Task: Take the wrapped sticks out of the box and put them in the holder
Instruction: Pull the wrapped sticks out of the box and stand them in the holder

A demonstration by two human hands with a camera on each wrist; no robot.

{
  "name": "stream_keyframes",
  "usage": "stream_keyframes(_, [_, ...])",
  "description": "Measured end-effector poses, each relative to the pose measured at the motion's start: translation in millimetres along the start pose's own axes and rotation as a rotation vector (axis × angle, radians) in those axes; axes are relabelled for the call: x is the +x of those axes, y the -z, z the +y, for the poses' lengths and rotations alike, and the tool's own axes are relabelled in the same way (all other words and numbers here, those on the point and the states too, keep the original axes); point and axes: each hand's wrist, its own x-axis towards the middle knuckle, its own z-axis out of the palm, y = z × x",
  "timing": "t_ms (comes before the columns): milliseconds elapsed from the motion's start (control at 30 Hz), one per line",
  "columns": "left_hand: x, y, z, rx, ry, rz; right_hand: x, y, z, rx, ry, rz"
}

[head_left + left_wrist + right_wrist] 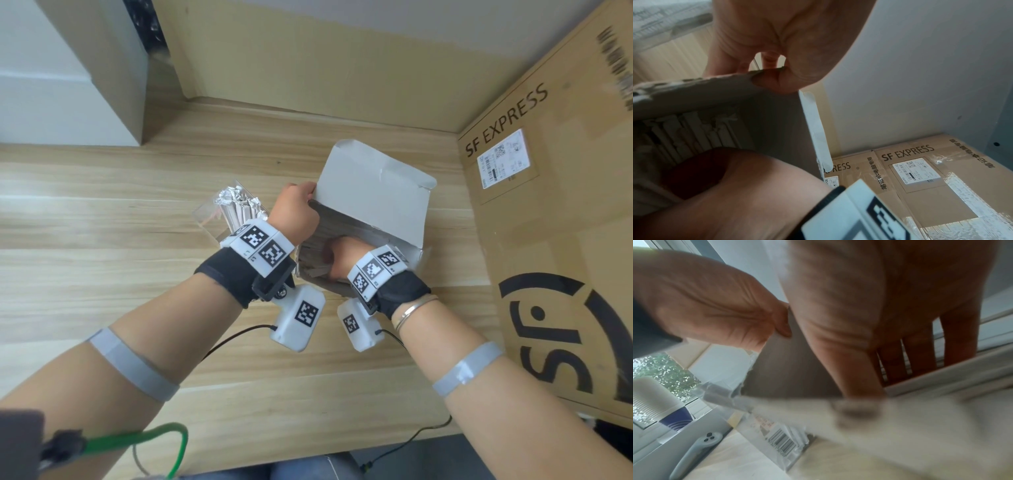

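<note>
A grey-white box (373,192) stands on the wooden table with its lid flipped up. It is packed with paper-wrapped sticks (690,129). My left hand (298,209) pinches the box's left rim (715,84) between thumb and fingers. My right hand (339,257) is down inside the box; in the right wrist view its fingers (918,352) are straight and spread, and their tips are hidden among the sticks. Just left of the box stands the clear holder (209,219), which holds several wrapped sticks (236,205).
A large SF EXPRESS carton (548,240) walls off the right side, close to the box. A white cabinet (68,85) stands at the back left. A green cord (137,442) hangs at the lower left. Bare wooden table (102,274) stretches to the left.
</note>
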Motion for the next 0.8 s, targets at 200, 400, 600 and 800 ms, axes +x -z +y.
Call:
stream_keyframes(200, [2, -2, -3, -0.008, 0.019, 0.001, 4, -1, 1, 0.012, -0.021, -0.025])
stream_keyframes(400, [1, 0, -4, -0.022, 0.031, 0.002, 2, -1, -2, -0.009, 0.000, -0.022])
stream_keyframes(600, [-2, 2, -2, -0.009, 0.037, -0.008, 0, 0, -5, -0.058, -0.017, -0.104])
stream_keyframes(800, [-4, 4, 2, 0.010, 0.044, 0.000, -7, -2, -6, 0.032, 0.023, -0.064])
